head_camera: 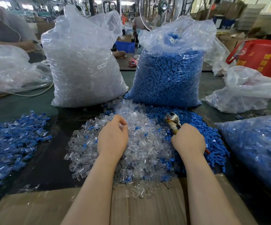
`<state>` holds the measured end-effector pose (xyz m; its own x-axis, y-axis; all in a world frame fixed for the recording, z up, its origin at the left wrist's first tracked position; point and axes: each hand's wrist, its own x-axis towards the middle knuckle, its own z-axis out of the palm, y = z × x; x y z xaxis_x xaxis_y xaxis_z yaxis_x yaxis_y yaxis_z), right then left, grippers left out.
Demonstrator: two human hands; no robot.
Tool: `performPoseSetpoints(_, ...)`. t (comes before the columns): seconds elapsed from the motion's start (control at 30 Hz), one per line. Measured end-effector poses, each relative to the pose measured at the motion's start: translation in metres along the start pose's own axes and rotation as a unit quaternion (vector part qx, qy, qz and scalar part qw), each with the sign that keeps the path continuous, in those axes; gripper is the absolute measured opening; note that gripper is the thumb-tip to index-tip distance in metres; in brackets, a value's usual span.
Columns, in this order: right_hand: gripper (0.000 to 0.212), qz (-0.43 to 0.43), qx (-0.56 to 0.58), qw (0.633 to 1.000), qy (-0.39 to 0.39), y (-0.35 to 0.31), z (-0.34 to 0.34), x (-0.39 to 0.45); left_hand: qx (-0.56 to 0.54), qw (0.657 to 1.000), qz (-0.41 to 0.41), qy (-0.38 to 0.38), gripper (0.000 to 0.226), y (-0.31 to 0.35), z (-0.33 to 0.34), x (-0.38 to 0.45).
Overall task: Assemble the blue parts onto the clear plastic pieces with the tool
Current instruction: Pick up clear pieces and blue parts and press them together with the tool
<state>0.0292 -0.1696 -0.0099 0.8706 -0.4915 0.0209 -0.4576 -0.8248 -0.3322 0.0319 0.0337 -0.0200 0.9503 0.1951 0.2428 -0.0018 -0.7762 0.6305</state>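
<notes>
— What did the hands have hold of?

— The right hand (188, 139) gripped the tool (173, 122), fingers wrapped round its handle, the metal head pointing up and away over the edge of the loose blue parts (201, 127). The left hand (113, 138) lay knuckles-up on the heap of clear plastic pieces (141, 143), fingers curled under; whether they pinched a piece, I couldn't tell.

— And the parts, relative to those hands?

— The clear heap sat between and under both hands, touching the left one. The blue heap lay just beside and beyond the right hand, the two heaps running into each other.

— Anything readable?

— A small white sticker (101, 66) on the big bag of clear pieces (82, 62) read "SJ-017". The red bag (264, 57) far right carried yellow characters, too cut off to read.

— What else stood round them?

— A bag of blue parts (169, 75) stood behind the heaps, beside the clear bag. A pile of assembled blue-and-clear pieces (13, 140) lay well to the left, another filled bag (258, 148) at right, and cardboard (147, 208) under the forearms.
</notes>
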Motion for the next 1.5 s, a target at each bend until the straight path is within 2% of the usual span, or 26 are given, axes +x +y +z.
performPoseSetpoints(0.2,0.021,-0.018,0.017,0.999,0.024,0.0003,-0.0019,-0.0008,-0.122,0.991,0.001,0.046,0.010,-0.0026,0.0004,-0.0037)
performPoseSetpoints(0.4,0.019,-0.033,0.025,0.998,0.047,0.0010,-0.0022,-0.0032,-0.147,0.988,0.005,0.049,0.011,-0.0021,-0.0022,-0.0037)
performPoseSetpoints(0.5,0.019,-0.046,0.020,0.997,0.060,-0.0001,-0.0030,-0.0050,-0.135,0.991,0.001,0.021,0.020,-0.0025,-0.0033,-0.0037)
performPoseSetpoints(0.7,0.016,-0.042,0.005,0.999,0.026,0.0020,0.0011,-0.0033,-0.063,0.998,0.021,0.006,0.006,-0.0025,-0.0022,-0.0054)
performPoseSetpoints(0.8,0.017,-0.045,0.007,0.999,0.020,0.0013,0.0027,-0.0025,-0.040,0.999,0.022,-0.004,0.015,-0.0019,-0.0001,-0.0036)
performPoseSetpoints(1.07,0.014,-0.043,0.043,0.997,0.042,0.0021,0.0001,-0.0019,-0.038,0.998,0.053,0.023,0.017,0.0005,-0.0027,-0.0062)
performPoseSetpoints(1.23,0.011,-0.080,0.041,0.994,0.067,0.0003,-0.0033,-0.0036,-0.010,0.997,0.073,0.020,0.024,0.0046,-0.0029,-0.0081)
performPoseSetpoints(1.33,0.014,-0.101,0.009,0.994,0.049,-0.0001,-0.0010,-0.0047,-0.016,0.997,0.074,-0.014,0.028,0.0046,-0.0035,-0.0093)
performPoseSetpoints(1.5,0.013,-0.091,0.011,0.995,0.031,-0.0001,0.0023,-0.0039,-0.014,0.997,0.072,0.001,0.020,0.0024,-0.0032,-0.0079)
